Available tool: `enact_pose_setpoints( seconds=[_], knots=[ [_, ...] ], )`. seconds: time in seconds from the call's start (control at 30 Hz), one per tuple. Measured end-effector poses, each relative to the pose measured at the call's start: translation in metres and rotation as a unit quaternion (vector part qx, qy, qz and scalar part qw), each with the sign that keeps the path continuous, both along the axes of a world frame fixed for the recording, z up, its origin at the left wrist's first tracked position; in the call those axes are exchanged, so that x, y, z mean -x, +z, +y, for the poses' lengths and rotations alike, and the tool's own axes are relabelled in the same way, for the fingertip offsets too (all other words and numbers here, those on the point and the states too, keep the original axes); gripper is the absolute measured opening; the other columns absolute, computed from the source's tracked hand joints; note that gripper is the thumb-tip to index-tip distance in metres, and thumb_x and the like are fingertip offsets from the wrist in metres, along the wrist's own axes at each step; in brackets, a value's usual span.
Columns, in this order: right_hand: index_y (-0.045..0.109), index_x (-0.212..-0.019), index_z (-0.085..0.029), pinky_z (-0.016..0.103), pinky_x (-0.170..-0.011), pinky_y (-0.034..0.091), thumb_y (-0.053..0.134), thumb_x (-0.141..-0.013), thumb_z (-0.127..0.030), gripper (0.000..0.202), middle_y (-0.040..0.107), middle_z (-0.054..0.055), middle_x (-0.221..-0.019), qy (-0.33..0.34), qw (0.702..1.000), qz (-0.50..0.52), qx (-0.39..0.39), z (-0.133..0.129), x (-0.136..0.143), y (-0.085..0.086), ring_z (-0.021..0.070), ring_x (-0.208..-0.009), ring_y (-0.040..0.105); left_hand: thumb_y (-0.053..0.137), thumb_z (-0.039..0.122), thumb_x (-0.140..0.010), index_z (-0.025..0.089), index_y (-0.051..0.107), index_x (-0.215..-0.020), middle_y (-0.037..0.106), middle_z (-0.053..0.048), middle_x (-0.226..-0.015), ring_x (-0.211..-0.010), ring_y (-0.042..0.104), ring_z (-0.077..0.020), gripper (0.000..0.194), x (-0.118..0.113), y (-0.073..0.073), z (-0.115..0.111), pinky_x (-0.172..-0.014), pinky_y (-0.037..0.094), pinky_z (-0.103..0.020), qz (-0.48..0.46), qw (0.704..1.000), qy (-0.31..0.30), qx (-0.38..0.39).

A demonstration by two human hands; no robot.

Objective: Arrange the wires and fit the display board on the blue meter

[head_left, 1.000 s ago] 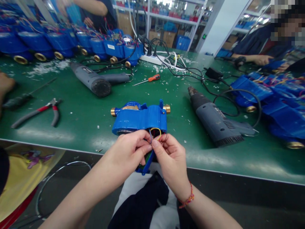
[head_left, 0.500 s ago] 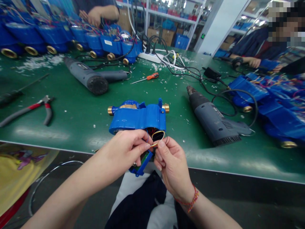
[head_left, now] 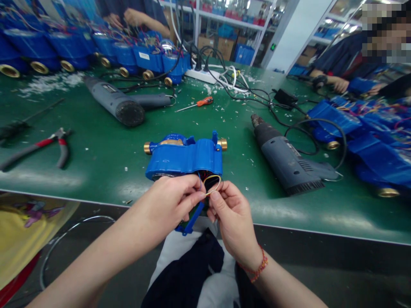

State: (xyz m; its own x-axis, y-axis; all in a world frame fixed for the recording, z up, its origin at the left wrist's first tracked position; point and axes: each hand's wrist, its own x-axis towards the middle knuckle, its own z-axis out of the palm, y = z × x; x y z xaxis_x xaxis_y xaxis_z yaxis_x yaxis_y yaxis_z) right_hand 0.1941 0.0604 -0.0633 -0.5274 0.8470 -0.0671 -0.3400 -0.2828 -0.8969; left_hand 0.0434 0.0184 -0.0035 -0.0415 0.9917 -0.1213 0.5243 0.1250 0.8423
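A blue meter housing (head_left: pixel 186 157) with brass ends lies near the table's front edge, its open side towards me. Thin yellow and dark wires (head_left: pixel 220 179) loop out of that opening. My left hand (head_left: pixel 183 194) pinches the wires just in front of the housing, fingertips pressed together. Right beside it, my right hand (head_left: pixel 229 207) grips the same wires between thumb and fingers. Below my left hand a blue cover with a green board (head_left: pixel 192 219) hangs past the table edge, partly hidden by the fingers.
Heat guns (head_left: pixel 282 158) lie right and back left on the green table (head_left: pixel 224 124). Pliers (head_left: pixel 48 145) are at left, an orange screwdriver (head_left: pixel 204 102) behind the housing. Blue meters (head_left: pixel 379 149) stand right and back left. A power strip (head_left: pixel 204 76) and cables lie behind; two people work beyond.
Both hands stay at the wires, with their fingertips slightly closer together. The blue cover shows less of its green board. A person's hands at the back left have shifted.
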Motion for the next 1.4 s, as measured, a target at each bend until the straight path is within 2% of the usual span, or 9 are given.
enact_pose_setpoints(
  seconds=[0.3,0.5,0.57,0.67,0.9,1.03,1.17,1.3,1.4],
  knots=[
    [0.061,-0.084,-0.02,0.012,-0.043,0.038,0.071,-0.088,-0.031,0.016,0.053,-0.006,-0.067,-0.028,1.0,0.013,-0.004,0.0,0.003,0.0,0.0027,-0.047,0.045,0.053,0.027,-0.085,0.017,0.061,-0.076,0.055,0.005,-0.054,-0.041,0.048,-0.0088,0.015,-0.001,-0.005,-0.002,-0.04,0.037,-0.018,-0.03,0.999,0.008,-0.025],
    [0.065,-0.08,-0.02,0.016,-0.049,0.04,0.072,-0.085,-0.024,0.01,0.06,-0.004,-0.074,-0.059,0.989,-0.065,-0.123,0.002,-0.001,0.008,0.0048,-0.055,0.048,0.056,0.03,-0.084,0.018,0.064,-0.076,0.052,0.005,-0.053,-0.044,0.047,-0.0095,0.016,-0.005,-0.003,-0.004,-0.042,0.035,-0.019,-0.046,0.998,0.044,-0.022],
    [0.065,-0.078,-0.02,0.018,-0.05,0.04,0.072,-0.085,-0.024,0.011,0.062,-0.003,-0.074,-0.063,0.985,-0.077,-0.14,0.004,-0.002,0.009,0.0057,-0.055,0.048,0.057,0.031,-0.085,0.018,0.063,-0.075,0.049,0.006,-0.052,-0.043,0.044,-0.0089,0.017,-0.006,-0.001,-0.005,-0.041,0.033,-0.018,-0.047,0.997,0.047,-0.03],
    [0.064,-0.078,-0.021,0.019,-0.049,0.04,0.072,-0.085,-0.026,0.012,0.062,-0.003,-0.074,-0.053,0.988,-0.068,-0.13,0.006,-0.003,0.009,0.0066,-0.055,0.048,0.055,0.031,-0.088,0.019,0.061,-0.075,0.047,0.007,-0.052,-0.044,0.043,-0.009,0.019,-0.008,0.002,-0.007,-0.041,0.033,-0.019,-0.045,0.997,0.043,-0.037],
    [0.062,-0.077,-0.019,0.017,-0.047,0.041,0.072,-0.084,-0.028,0.015,0.058,-0.004,-0.07,-0.024,0.998,-0.007,-0.065,0.003,0.0,0.009,0.0052,-0.052,0.048,0.052,0.03,-0.088,0.019,0.057,-0.074,0.053,0.005,-0.056,-0.046,0.048,-0.0107,0.018,-0.012,0.002,-0.005,-0.044,0.036,-0.022,-0.056,0.997,0.055,-0.024],
    [0.06,-0.08,-0.02,0.017,-0.046,0.04,0.069,-0.087,-0.029,0.015,0.057,-0.004,-0.07,-0.023,0.997,-0.014,-0.067,0.003,0.001,0.008,0.0049,-0.05,0.048,0.05,0.03,-0.088,0.019,0.057,-0.075,0.056,0.004,-0.058,-0.046,0.05,-0.0105,0.018,-0.014,0.001,-0.005,-0.045,0.037,-0.022,-0.051,0.997,0.057,-0.033],
    [0.059,-0.083,-0.02,0.021,-0.054,0.042,0.064,-0.091,-0.027,0.012,0.056,-0.003,-0.077,-0.034,0.987,-0.065,-0.14,0.005,-0.002,0.006,0.0078,-0.06,0.049,0.053,0.031,-0.088,0.018,0.061,-0.081,0.057,0.005,-0.06,-0.048,0.05,-0.0101,0.016,-0.015,0.0,-0.008,-0.048,0.039,-0.022,-0.036,0.996,0.071,-0.044],
    [0.06,-0.083,-0.021,0.025,-0.065,0.043,0.061,-0.093,-0.027,0.012,0.055,-0.001,-0.079,-0.012,0.966,-0.111,-0.231,0.008,-0.007,0.007,0.0107,-0.071,0.051,0.051,0.03,-0.091,0.019,0.06,-0.08,0.057,0.005,-0.063,-0.052,0.051,-0.0104,0.018,-0.014,0.001,-0.01,-0.051,0.038,-0.022,0.007,0.996,0.066,-0.057],
    [0.061,-0.082,-0.02,0.024,-0.062,0.042,0.063,-0.092,-0.028,0.013,0.056,-0.002,-0.078,-0.001,0.969,-0.114,-0.221,0.011,-0.008,0.01,0.0101,-0.067,0.049,0.049,0.027,-0.092,0.02,0.057,-0.079,0.058,0.005,-0.064,-0.051,0.05,-0.0098,0.018,-0.013,0.001,-0.01,-0.052,0.037,-0.023,0.031,0.996,0.052,-0.068]
  ],
)
